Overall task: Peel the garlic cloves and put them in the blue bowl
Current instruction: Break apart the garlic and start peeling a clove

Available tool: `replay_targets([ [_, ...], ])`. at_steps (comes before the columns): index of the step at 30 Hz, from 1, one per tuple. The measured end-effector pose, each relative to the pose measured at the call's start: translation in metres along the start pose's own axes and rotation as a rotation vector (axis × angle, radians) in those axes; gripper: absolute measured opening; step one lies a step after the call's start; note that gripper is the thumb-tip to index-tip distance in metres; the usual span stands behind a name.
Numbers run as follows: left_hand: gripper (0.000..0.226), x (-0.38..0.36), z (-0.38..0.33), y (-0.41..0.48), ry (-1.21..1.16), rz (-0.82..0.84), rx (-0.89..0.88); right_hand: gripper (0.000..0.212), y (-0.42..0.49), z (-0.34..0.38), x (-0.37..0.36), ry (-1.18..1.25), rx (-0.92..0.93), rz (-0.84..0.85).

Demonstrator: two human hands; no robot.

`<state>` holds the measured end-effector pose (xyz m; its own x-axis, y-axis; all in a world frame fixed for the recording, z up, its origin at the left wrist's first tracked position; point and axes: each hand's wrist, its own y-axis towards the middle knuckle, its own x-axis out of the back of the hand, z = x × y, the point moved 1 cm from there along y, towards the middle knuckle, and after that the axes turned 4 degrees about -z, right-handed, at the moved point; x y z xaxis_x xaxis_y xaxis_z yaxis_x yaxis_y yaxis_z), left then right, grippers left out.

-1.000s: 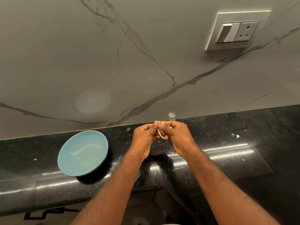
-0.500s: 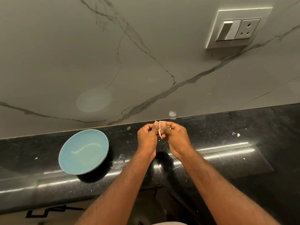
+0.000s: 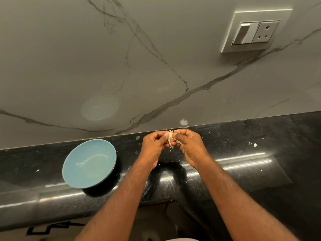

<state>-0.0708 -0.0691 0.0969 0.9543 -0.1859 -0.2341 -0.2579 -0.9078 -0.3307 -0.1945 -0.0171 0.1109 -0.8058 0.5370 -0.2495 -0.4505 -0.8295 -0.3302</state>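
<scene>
Garlic clove (image 3: 171, 138) pinched between curled fingers of left hand (image 3: 155, 148) and right hand (image 3: 189, 147), above black counter (image 3: 260, 180), blue bowl (image 3: 89, 163) well to the left.

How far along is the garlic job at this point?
Done: nothing yet; the bowl holds no cloves. In hand: the left hand and right hand pinch one clove above the counter, a strip of skin hanging loose. Left: finish peeling it and drop it in the bowl. No other cloves are in view.
</scene>
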Motion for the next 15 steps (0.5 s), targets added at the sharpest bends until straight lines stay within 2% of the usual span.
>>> replay_targets([
  [8, 0.009, 0.000, -0.002, 0.000, -0.086, 0.049, 0.056, 0.013, 0.000, 0.006, 0.000, -0.050, 0.011, 0.030],
  [15, 0.013, 0.001, -0.003, 0.001, -0.003, 0.100, -0.025, 0.007, 0.003, 0.011, 0.003, -0.167, 0.041, 0.052],
])
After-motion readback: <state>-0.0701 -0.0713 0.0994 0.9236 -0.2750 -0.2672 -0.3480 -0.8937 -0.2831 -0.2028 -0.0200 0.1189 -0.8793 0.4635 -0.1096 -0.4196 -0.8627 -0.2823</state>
